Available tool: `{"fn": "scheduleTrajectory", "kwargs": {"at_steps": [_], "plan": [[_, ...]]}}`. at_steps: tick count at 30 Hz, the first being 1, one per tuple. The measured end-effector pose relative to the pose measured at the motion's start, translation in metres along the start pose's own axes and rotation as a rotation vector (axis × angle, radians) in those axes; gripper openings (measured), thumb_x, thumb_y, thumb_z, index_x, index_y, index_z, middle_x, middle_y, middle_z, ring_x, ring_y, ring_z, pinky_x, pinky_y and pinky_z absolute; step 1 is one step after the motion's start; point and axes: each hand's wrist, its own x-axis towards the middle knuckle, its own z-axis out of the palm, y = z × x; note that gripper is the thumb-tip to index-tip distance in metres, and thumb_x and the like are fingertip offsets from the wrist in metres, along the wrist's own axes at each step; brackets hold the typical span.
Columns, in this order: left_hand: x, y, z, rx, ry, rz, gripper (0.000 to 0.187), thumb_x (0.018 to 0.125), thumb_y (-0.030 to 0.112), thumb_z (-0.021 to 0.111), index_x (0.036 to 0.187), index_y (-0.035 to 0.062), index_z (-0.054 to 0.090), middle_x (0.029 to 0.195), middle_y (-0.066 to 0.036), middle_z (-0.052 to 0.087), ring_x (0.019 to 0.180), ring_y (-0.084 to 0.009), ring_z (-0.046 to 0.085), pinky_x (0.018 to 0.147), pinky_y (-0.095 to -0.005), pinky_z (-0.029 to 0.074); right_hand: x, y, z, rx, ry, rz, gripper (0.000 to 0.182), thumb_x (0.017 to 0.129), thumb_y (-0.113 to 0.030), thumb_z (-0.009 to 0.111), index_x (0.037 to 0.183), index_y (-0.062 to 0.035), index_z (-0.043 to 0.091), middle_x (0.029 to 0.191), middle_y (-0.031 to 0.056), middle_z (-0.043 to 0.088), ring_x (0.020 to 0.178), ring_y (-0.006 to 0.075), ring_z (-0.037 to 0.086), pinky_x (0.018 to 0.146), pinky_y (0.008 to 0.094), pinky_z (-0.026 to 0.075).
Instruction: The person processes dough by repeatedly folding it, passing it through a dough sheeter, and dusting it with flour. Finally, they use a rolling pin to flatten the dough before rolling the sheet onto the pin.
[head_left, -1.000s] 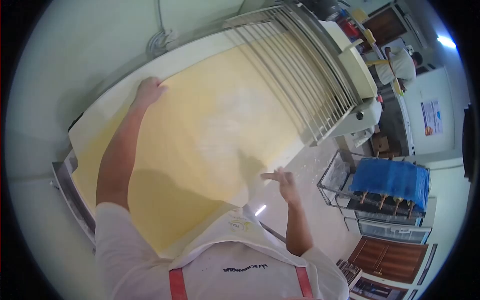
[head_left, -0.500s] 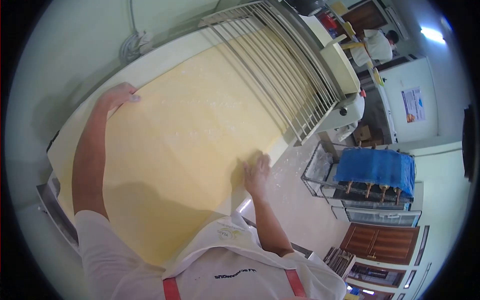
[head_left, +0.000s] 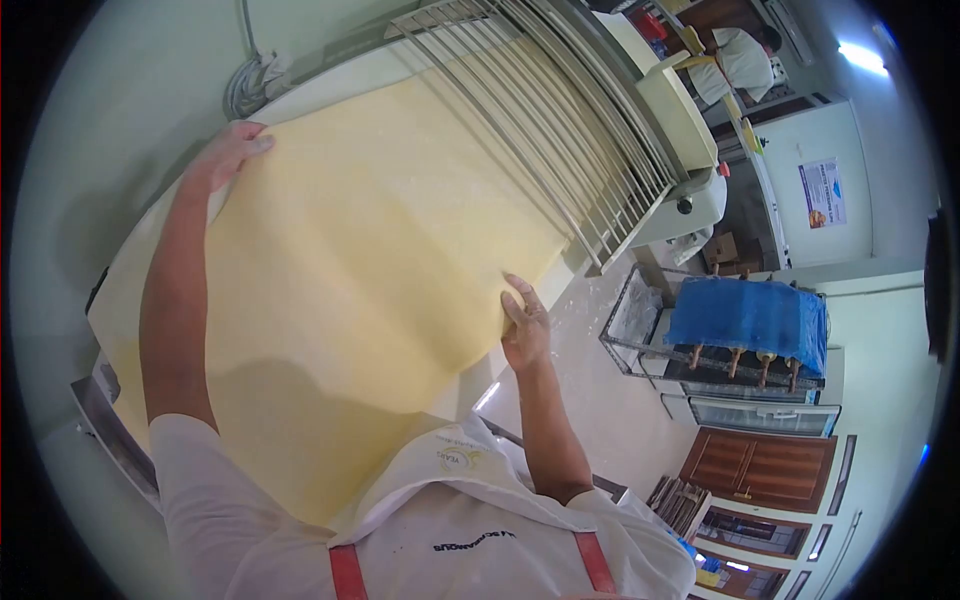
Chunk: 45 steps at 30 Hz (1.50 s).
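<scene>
A wide, pale yellow dough sheet [head_left: 350, 250] spreads over the white bed [head_left: 330, 85] of a dough sheeter. My left hand [head_left: 232, 155] grips the sheet's far left edge, its fingers curled over and partly hidden. At the opposite edge, my right hand [head_left: 526, 325] pinches the dough between thumb and fingers. Between my hands the sheet is raised in a soft ripple. Beyond them, the dough passes under the metal bar guard [head_left: 540, 130] of the machine.
A co-worker [head_left: 742, 65] in white stands at the far back. To the right is a rack with a blue cover [head_left: 745, 320] and wooden handles sticking out. A coiled cable [head_left: 245, 90] hangs on the left wall. Stacked boards [head_left: 677, 505] stand lower right.
My right hand has gone from lying near the dough's edge to pinching it. The sheet has lifted and rippled between my hands. My left hand has moved slightly up and away.
</scene>
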Motion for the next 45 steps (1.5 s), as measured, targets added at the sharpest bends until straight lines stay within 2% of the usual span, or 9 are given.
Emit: {"fn": "scheduleTrajectory", "kwargs": {"at_steps": [4, 8, 19, 26, 32, 35, 37, 38, 45], "plan": [[0.01, -0.012, 0.013, -0.027, 0.008, -0.221, 0.033, 0.084, 0.021, 0.064, 0.108, -0.0009, 0.062, 0.095, -0.004, 0.065, 0.079, -0.0113, 0.061, 0.069, -0.0286, 0.051, -0.018, 0.025, -0.006, -0.019, 0.016, -0.035, 0.046, 0.087, 0.0, 0.057, 0.131, -0.0038, 0.045, 0.118, 0.013, 0.055, 0.107, 0.0178, 0.055, 0.089, 0.0286, 0.046], [-0.012, 0.001, 0.022, 0.303, -0.118, -0.158, 0.036, 0.083, 0.023, 0.065, 0.109, -0.0011, 0.061, 0.095, -0.005, 0.064, 0.079, -0.0113, 0.061, 0.069, -0.0295, 0.051, -0.017, 0.032, 0.002, -0.808, -0.011, -0.224, 0.026, 0.083, -0.002, 0.064, 0.109, 0.001, 0.061, 0.107, 0.0083, 0.06, 0.097, 0.0108, 0.055, 0.078, 0.0221, 0.043], [0.011, 0.004, 0.014, -0.037, -0.098, -0.144, 0.041, 0.084, 0.027, 0.066, 0.112, -0.0021, 0.058, 0.094, -0.005, 0.065, 0.085, -0.011, 0.061, 0.071, -0.0286, 0.051, -0.027, 0.015, -0.016, 0.1, -0.06, 0.009, 0.063, 0.086, -0.009, 0.063, 0.14, -0.0056, 0.031, 0.126, 0.0145, 0.052, 0.112, 0.0224, 0.054, 0.093, 0.0357, 0.046], [-0.01, 0.0, 0.009, 0.26, -0.229, -0.128, 0.047, 0.083, 0.025, 0.069, 0.118, -0.004, 0.056, 0.103, -0.006, 0.065, 0.091, -0.0147, 0.062, 0.082, -0.029, 0.049, -0.015, 0.02, -0.004, -0.747, 0.056, -0.1, 0.039, 0.083, -0.005, 0.064, 0.121, 0.0016, 0.055, 0.097, 0.0056, 0.063, 0.084, 0.0138, 0.061, 0.074, 0.0249, 0.049], [0.007, 0.045, 0.0, 0.07, -0.048, 0.044, 0.04, 0.085, 0.022, 0.066, 0.115, -0.0024, 0.058, 0.101, -0.006, 0.065, 0.09, -0.0149, 0.062, 0.081, -0.0303, 0.049, -0.019, -0.026, 0.005, -0.16, 0.028, -0.189, 0.037, 0.085, -0.009, 0.064, 0.12, -0.0019, 0.055, 0.098, 0.0066, 0.063, 0.085, 0.0137, 0.061, 0.074, 0.0273, 0.05], [0.021, 0.016, 0.024, 0.924, 0.251, 0.468, 0.035, 0.087, 0.019, 0.063, 0.113, -0.0029, 0.058, 0.101, -0.006, 0.065, 0.09, -0.0137, 0.062, 0.08, -0.031, 0.049, -0.009, -0.001, -0.02, 0.198, -0.048, -0.244, 0.068, 0.084, -0.008, 0.063, 0.142, -0.0055, 0.028, 0.129, 0.0152, 0.049, 0.114, 0.023, 0.053, 0.095, 0.0352, 0.045], [0.016, 0.019, 0.025, 0.305, -0.009, -0.032, 0.036, 0.088, 0.02, 0.06, 0.114, -0.0034, 0.057, 0.102, -0.007, 0.065, 0.091, -0.0145, 0.062, 0.081, -0.0321, 0.05, -0.017, 0.028, -0.031, 0.265, -0.131, -0.2, 0.077, 0.084, -0.008, 0.063, 0.147, -0.0069, 0.017, 0.136, 0.0163, 0.043, 0.12, 0.0253, 0.049, 0.1, 0.0372, 0.042], [0.011, 0.017, 0.026, -0.015, -0.137, -0.279, 0.036, 0.089, 0.021, 0.059, 0.115, -0.0036, 0.056, 0.103, -0.008, 0.064, 0.092, -0.0149, 0.062, 0.082, -0.0326, 0.05, -0.029, 0.039, -0.029, 0.182, -0.133, -0.223, 0.075, 0.085, -0.008, 0.062, 0.147, -0.0075, 0.019, 0.135, 0.0162, 0.045, 0.121, 0.0261, 0.047, 0.102, 0.0369, 0.039], [-0.02, -0.002, 0.014, 0.328, -0.21, -0.082, 0.04, 0.087, 0.027, 0.061, 0.114, -0.0022, 0.057, 0.105, -0.008, 0.064, 0.09, -0.0146, 0.062, 0.079, -0.0307, 0.05, -0.04, 0.046, 0.011, -0.719, -0.144, -0.154, 0.029, 0.085, 0.0, 0.062, 0.114, -0.0032, 0.06, 0.115, 0.0086, 0.06, 0.104, 0.016, 0.057, 0.088, 0.0287, 0.046]]}}
